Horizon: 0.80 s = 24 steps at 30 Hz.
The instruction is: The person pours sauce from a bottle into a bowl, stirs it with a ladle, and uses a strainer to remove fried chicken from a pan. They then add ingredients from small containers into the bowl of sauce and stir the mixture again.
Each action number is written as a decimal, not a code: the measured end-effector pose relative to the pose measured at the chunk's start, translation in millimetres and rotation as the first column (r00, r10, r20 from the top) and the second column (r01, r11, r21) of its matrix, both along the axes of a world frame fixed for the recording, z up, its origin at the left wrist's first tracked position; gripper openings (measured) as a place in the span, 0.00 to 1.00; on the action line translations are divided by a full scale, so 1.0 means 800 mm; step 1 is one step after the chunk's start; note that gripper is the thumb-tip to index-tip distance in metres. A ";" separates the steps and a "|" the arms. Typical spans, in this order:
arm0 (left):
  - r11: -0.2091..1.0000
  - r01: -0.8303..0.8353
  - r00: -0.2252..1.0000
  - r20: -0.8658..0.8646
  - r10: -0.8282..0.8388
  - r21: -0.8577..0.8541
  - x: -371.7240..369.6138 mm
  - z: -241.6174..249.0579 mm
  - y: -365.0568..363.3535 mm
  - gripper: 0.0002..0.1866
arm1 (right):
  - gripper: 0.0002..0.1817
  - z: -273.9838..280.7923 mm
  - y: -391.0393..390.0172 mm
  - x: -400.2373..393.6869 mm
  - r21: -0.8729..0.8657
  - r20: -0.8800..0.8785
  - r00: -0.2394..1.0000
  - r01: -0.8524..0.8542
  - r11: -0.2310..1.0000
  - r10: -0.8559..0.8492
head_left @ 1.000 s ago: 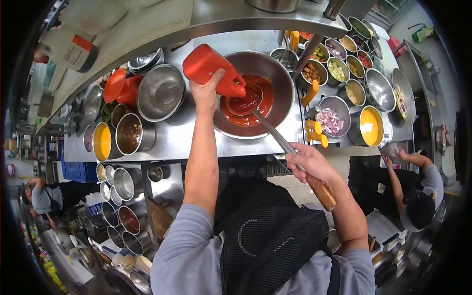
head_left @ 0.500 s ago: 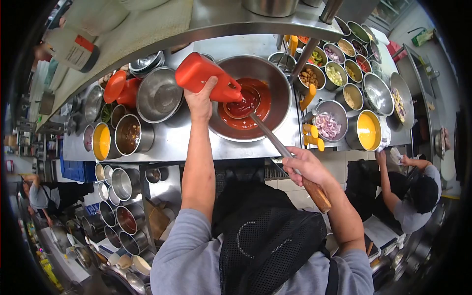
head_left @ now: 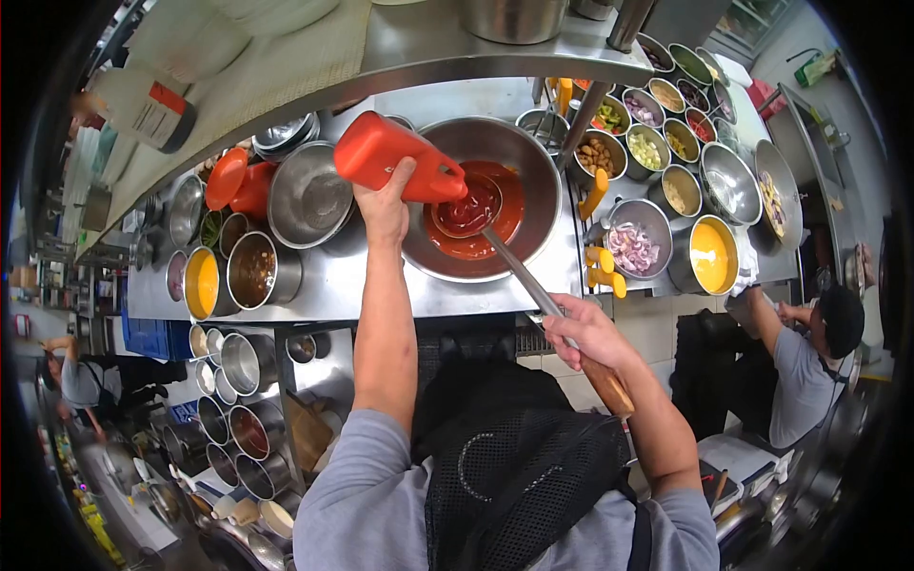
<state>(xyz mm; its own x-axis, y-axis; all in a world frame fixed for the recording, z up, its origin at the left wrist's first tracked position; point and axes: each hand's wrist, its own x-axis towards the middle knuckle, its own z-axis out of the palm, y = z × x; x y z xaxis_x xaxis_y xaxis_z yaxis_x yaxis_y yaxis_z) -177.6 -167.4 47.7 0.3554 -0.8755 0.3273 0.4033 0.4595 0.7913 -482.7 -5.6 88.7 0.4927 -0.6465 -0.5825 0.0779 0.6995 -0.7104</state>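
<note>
My left hand [head_left: 386, 205] is closed around a red plastic jug [head_left: 376, 157], tipped so its mouth points down to the right over a ladle. Thick red sauce fills much of the ladle bowl [head_left: 466, 211]. My right hand [head_left: 590, 333] grips the long ladle handle [head_left: 528, 279], near where the metal meets the wooden end. The ladle bowl sits inside a large steel mixing bowl [head_left: 545, 205], low over or in a pool of red sauce [head_left: 505, 228]. Whether it touches the bowl's bottom is hidden.
A steel shelf [head_left: 428, 57] overhangs the counter [head_left: 333, 295]. Left stand an empty steel bowl [head_left: 309, 195] and a pot of brown liquid [head_left: 255, 271]. Right are chopped onions [head_left: 636, 238], a pot of yellow liquid [head_left: 714, 255] and several ingredient tins. A co-worker [head_left: 809, 362] is at right.
The ladle bowl holds more red sauce. The jug has shifted slightly down and left, and my right hand has moved slightly lower. The co-worker at right has changed posture.
</note>
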 end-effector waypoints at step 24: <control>0.999 -0.034 0.985 0.168 0.038 -0.029 -0.011 0.004 -0.013 0.23 | 0.14 0.012 -0.005 0.003 0.006 0.024 1.000 0.002 1.000 -0.002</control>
